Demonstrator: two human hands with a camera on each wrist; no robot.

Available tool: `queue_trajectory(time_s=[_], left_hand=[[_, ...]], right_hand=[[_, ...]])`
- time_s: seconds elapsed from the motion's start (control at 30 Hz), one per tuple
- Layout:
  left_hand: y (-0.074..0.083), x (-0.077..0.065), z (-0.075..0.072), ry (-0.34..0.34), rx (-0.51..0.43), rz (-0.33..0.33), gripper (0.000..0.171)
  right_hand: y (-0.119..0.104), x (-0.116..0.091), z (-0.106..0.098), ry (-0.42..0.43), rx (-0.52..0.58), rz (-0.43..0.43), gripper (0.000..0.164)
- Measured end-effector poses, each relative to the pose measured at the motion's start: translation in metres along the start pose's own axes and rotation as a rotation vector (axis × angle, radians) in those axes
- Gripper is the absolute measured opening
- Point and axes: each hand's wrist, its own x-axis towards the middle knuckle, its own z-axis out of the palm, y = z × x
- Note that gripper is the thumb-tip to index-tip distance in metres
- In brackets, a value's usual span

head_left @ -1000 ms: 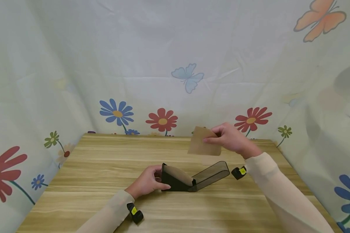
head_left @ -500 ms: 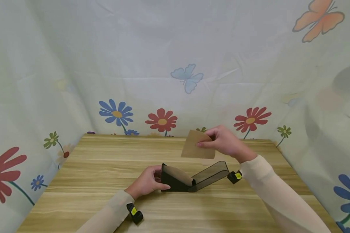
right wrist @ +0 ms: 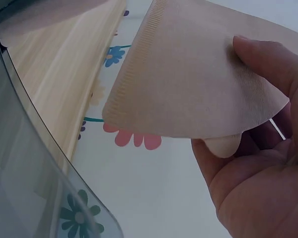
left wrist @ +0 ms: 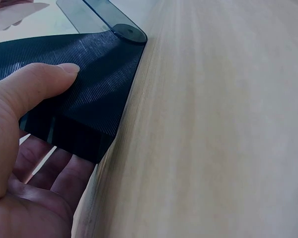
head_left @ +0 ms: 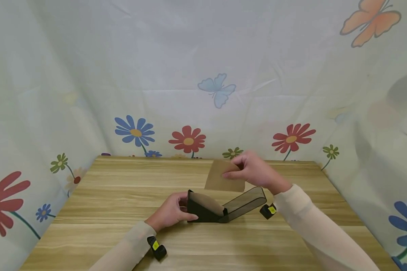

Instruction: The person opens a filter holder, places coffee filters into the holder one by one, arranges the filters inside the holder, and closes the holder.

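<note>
My left hand [head_left: 171,211] grips the closed end of a black coffee filter holder [head_left: 203,211] on the table, thumb on its ribbed near side in the left wrist view. Its smoky see-through lid [head_left: 245,203] is swung back to the right. Tan paper filters show inside the holder's slanted opening. Above and behind the lid, my right hand [head_left: 257,171] pinches a brown coffee filter [head_left: 224,177] by its right edge. In the right wrist view the filter has a crimped side seam and a small tab at its curved edge. It hangs apart from the holder.
The wood-grain table [head_left: 139,184] runs back to a pale curtain [head_left: 176,67] printed with flowers and butterflies. More of that curtain closes off both sides. A black wrist camera sits on each sleeve.
My right hand has moved left and down with the coffee filter, closer to the holder. The left hand, holder and raised lid have stayed put.
</note>
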Motion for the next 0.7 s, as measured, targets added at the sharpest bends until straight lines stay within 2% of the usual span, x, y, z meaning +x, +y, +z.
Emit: queue_trajectory(time_s=[0.23,0.4,0.53,0.7], left_hand=[[0.0,0.0,-0.001,-0.001,-0.003,0.0,0.042],[0.0,0.0,0.0,0.0,-0.009,0.002,0.043],[-0.001,0.001,0.0,-0.002,-0.011,0.0,0.043],[0.0,0.001,0.0,-0.004,-0.005,-0.008,0.043]], right_hand=[[0.001,0.0,0.01,-0.006,-0.01,-0.009,0.051],[0.001,0.0,0.018,-0.029,-0.009,-0.005,0.047],[-0.002,0.0,0.025,-0.048,-0.034,-0.008,0.041],[-0.002,0.0,0.035,-0.065,-0.042,-0.032,0.024]])
